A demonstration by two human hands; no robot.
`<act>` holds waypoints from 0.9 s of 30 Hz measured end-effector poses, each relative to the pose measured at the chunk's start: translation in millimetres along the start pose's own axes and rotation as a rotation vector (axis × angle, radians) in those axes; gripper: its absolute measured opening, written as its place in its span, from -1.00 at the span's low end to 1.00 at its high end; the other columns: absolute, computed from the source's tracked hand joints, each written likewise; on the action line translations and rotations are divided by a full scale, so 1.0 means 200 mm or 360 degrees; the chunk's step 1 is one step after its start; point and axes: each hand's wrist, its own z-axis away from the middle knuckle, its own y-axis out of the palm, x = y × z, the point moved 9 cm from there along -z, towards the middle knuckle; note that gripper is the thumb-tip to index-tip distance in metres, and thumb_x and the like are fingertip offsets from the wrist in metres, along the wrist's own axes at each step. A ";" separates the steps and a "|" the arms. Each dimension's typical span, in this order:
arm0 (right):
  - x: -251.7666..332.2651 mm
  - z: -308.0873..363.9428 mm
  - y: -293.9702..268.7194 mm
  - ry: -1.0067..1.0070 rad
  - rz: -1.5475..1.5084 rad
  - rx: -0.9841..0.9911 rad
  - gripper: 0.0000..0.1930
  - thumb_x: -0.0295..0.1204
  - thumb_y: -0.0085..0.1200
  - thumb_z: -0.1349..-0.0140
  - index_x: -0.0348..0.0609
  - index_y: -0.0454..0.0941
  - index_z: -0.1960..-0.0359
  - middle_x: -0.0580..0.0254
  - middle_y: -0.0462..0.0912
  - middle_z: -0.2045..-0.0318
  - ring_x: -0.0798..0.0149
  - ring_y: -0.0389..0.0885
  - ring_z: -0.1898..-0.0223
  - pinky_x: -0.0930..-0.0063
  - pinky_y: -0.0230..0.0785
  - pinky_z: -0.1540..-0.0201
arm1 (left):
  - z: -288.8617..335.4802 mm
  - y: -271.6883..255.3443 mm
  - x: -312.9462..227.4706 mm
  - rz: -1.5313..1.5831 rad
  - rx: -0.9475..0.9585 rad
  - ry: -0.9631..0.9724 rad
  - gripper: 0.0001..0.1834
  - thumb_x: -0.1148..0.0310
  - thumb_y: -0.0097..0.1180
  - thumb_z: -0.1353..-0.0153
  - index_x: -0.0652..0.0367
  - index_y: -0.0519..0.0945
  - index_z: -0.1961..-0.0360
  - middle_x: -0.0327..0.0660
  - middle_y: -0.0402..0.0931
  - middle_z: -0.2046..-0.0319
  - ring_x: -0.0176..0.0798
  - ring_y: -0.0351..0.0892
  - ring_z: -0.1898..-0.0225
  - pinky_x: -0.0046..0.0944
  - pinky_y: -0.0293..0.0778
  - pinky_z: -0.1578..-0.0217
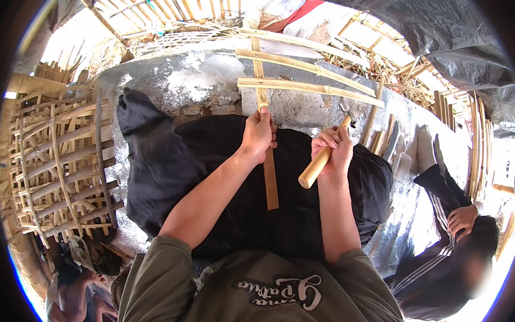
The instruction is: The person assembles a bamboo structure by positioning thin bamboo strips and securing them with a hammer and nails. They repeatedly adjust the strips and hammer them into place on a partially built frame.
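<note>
Black fabric [221, 216] beneath tan slat [272, 187]

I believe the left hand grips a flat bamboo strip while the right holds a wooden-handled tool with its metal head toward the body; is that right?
No: the head view shows the metal head pointing away from the body. The left hand grips the bamboo strip, and the right hand the wooden-handled tool.

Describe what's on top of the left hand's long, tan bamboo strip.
Three narrow, pale bamboo strips cross over that strip; the left hand wraps it. Its surface beneath them is hidden.
</note>
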 end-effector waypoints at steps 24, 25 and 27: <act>-0.18 -0.02 0.28 -0.0793 0.2708 0.0457 -0.76 -0.34 -0.05 -0.51 -0.27 0.41 0.29 0.06 0.46 0.69 0.20 0.50 0.70 0.28 0.29 0.57 | 0.00 0.01 -0.02 -0.0037 -0.0012 0.0048 -0.56 -0.04 -0.33 -0.58 0.04 0.33 0.34 -0.33 0.33 0.57 -0.46 0.17 0.65 -0.38 0.18 0.65; -0.19 -0.01 0.30 -0.0808 0.2706 0.0482 -0.76 -0.35 -0.06 -0.51 -0.27 0.42 0.29 0.06 0.46 0.69 0.20 0.49 0.70 0.27 0.29 0.57 | 0.00 0.01 -0.02 -0.0043 -0.0017 0.0055 -0.56 -0.04 -0.33 -0.58 0.04 0.33 0.34 -0.33 0.33 0.58 -0.46 0.18 0.65 -0.38 0.18 0.65; -0.20 0.00 0.36 -0.0840 0.2700 0.0529 -0.77 -0.36 -0.06 -0.51 -0.28 0.42 0.29 0.05 0.46 0.69 0.20 0.49 0.70 0.27 0.29 0.56 | 0.00 0.01 -0.01 -0.0072 -0.0016 0.0078 -0.55 -0.03 -0.33 -0.58 0.05 0.33 0.34 -0.33 0.32 0.60 -0.46 0.18 0.65 -0.39 0.17 0.67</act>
